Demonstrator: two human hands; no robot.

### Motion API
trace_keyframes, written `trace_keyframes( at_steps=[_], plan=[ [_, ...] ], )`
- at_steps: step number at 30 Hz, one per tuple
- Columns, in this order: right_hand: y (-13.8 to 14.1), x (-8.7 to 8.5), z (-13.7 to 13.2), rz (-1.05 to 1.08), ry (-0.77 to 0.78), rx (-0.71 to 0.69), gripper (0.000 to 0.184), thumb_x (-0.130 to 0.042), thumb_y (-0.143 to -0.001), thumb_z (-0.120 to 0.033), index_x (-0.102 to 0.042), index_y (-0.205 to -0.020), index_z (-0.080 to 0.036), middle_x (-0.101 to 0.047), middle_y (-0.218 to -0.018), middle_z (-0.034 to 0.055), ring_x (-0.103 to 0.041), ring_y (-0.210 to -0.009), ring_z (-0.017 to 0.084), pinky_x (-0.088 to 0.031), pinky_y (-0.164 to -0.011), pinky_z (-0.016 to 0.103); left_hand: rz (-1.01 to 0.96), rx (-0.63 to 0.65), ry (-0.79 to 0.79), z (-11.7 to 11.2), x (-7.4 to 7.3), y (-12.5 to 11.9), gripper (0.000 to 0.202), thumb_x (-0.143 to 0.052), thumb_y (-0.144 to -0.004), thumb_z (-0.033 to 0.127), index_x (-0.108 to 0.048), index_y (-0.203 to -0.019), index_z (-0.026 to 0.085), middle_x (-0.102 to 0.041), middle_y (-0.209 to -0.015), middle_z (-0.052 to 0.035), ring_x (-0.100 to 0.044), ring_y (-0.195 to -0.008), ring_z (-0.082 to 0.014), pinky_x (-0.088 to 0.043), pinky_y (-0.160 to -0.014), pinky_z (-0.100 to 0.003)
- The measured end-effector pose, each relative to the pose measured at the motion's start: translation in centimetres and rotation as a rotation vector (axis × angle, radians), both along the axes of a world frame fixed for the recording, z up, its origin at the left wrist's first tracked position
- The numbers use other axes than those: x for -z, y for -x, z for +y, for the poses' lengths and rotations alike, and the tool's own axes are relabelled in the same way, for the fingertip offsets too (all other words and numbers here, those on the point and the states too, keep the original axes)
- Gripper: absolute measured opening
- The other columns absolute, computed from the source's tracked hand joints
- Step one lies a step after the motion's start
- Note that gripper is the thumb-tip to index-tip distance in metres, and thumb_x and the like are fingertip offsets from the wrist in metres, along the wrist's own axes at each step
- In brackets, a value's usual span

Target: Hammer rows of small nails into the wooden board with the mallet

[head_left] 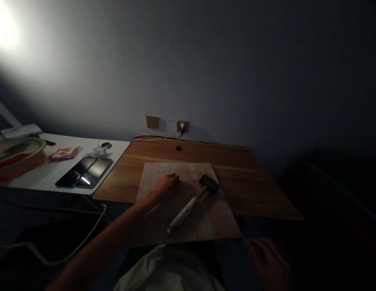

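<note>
My left hand rests on a pale wooden board, its fingers drawn together near the board's far left part, beside a row of small dots that may be nails. What the fingers pinch is too small to make out. A mallet with a black head and a light handle lies on the board just right of that hand, untouched. My right hand hangs low in the dark below the table's front edge, fingers loosely spread, holding nothing.
The board lies on a brown wooden table against the wall. To the left stands a white table with two dark phones, a red and white packet and a bowl. A white cable runs from a wall socket.
</note>
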State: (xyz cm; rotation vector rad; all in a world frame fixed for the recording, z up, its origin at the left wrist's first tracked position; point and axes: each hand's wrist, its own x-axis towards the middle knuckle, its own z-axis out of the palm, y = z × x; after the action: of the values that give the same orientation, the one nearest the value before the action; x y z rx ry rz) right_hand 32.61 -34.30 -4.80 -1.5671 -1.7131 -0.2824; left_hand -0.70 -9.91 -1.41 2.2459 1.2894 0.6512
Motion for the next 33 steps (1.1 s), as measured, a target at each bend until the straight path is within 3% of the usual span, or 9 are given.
trace_keyframes(
  at_steps=[3, 7, 11, 15, 19, 22, 25, 30, 33],
  plan=[
    [-1.8, 2.2, -1.3, -0.001, 0.054, 0.039, 0.054, -0.05, -0.098, -0.069, -0.076, -0.08, -0.026, -0.073, -0.072, 0.0069, -0.072, -0.062, 0.021, -0.058, -0.055, 0.03, -0.322, 0.077, 0.013, -0.2, 0.2, 0.0, 0.021, -0.07, -0.082, 0.011, -0.061, -0.066, 0.023, -0.054, -0.072, -0.0034, -0.049, -0.064, -0.0187, -0.044, -0.072, -0.026],
    [-3.1, 3.7, -2.4, 0.019, 0.07, 0.128, 0.055, -0.049, -0.096, -0.071, -0.077, -0.088, -0.025, -0.074, -0.079, 0.0091, -0.073, -0.067, 0.023, -0.059, -0.057, 0.034, -0.578, 0.227, 0.144, -0.4, -0.3, -0.3, 0.02, -0.075, -0.073, 0.006, -0.067, -0.069, 0.024, -0.059, -0.078, -0.0051, -0.051, -0.071, -0.0206, -0.044, -0.075, -0.024],
    [-2.5, 3.9, -2.2, 0.006, 0.068, 0.081, 0.051, -0.047, -0.099, -0.066, -0.076, -0.088, -0.026, -0.072, -0.082, 0.01, -0.072, -0.071, 0.024, -0.06, -0.061, 0.036, -0.624, 0.306, 0.181, -0.7, -0.7, -1.0, 0.02, -0.074, -0.074, 0.004, -0.069, -0.071, 0.024, -0.063, -0.081, -0.0047, -0.054, -0.076, -0.0208, -0.046, -0.079, -0.025],
    [-1.3, 3.5, -1.4, -0.007, -0.064, 0.11, 0.044, -0.053, -0.1, -0.062, -0.072, -0.091, -0.024, -0.071, -0.082, 0.0096, -0.071, -0.071, 0.024, -0.059, -0.06, 0.037, -0.622, 0.338, 0.202, -1.0, -1.2, -1.4, 0.023, -0.075, -0.072, 0.001, -0.071, -0.076, 0.023, -0.066, -0.088, -0.0055, -0.06, -0.085, -0.0209, -0.047, -0.084, -0.025],
    [-1.0, 2.9, -1.1, -0.031, -0.037, 0.089, 0.046, -0.05, -0.101, -0.063, -0.072, -0.085, -0.026, -0.069, -0.08, 0.0078, -0.07, -0.066, 0.022, -0.058, -0.056, 0.036, -0.637, 0.29, 0.229, -1.6, -1.6, -0.5, 0.028, -0.078, -0.071, 0.001, -0.076, -0.088, 0.022, -0.068, -0.112, -0.0111, -0.062, -0.106, -0.0246, -0.046, -0.098, -0.03],
    [-0.5, 2.5, -0.7, -0.054, -0.064, 0.1, 0.045, -0.05, -0.102, -0.061, -0.07, -0.086, -0.024, -0.068, -0.082, 0.0089, -0.07, -0.068, 0.023, -0.057, -0.056, 0.036, -0.687, 0.221, 0.263, -2.4, -1.8, 1.1, 0.029, -0.083, -0.071, 0.008, -0.077, -0.094, 0.024, -0.067, -0.119, -0.0128, -0.06, -0.115, -0.0285, -0.045, -0.108, -0.036],
    [0.4, 2.3, -0.1, -0.039, -0.1, 0.114, 0.042, -0.049, -0.103, -0.058, -0.068, -0.096, -0.021, -0.066, -0.086, 0.0103, -0.07, -0.073, 0.025, -0.058, -0.058, 0.038, -0.601, 0.167, 0.22, -3.6, -1.6, 3.6, 0.028, -0.083, -0.074, 0.016, -0.077, -0.1, 0.026, -0.069, -0.118, -0.0122, -0.06, -0.117, -0.0308, -0.043, -0.113, -0.043],
    [1.2, 2.2, 0.6, -0.003, -0.043, 0.056, 0.037, -0.052, -0.103, -0.056, -0.067, -0.106, -0.023, -0.065, -0.093, 0.0093, -0.069, -0.079, 0.025, -0.06, -0.065, 0.039, -0.13, 0.11, -0.049, -6.8, -0.2, 8.5, 0.024, -0.067, -0.09, 0.023, -0.072, -0.113, 0.027, -0.069, -0.125, -0.0093, -0.062, -0.119, -0.0291, -0.046, -0.109, -0.044],
    [1.5, 2.0, 0.9, -0.043, 0.001, 0.003, 0.037, -0.053, -0.102, -0.056, -0.065, -0.114, -0.023, -0.065, -0.103, 0.0111, -0.07, -0.088, 0.027, -0.063, -0.07, 0.04, 0.101, 0.006, -0.221, -9.0, 1.1, 11.3, 0.024, -0.058, -0.097, 0.026, -0.069, -0.118, 0.026, -0.069, -0.128, -0.0093, -0.062, -0.119, -0.029, -0.047, -0.105, -0.047]
  ],
)
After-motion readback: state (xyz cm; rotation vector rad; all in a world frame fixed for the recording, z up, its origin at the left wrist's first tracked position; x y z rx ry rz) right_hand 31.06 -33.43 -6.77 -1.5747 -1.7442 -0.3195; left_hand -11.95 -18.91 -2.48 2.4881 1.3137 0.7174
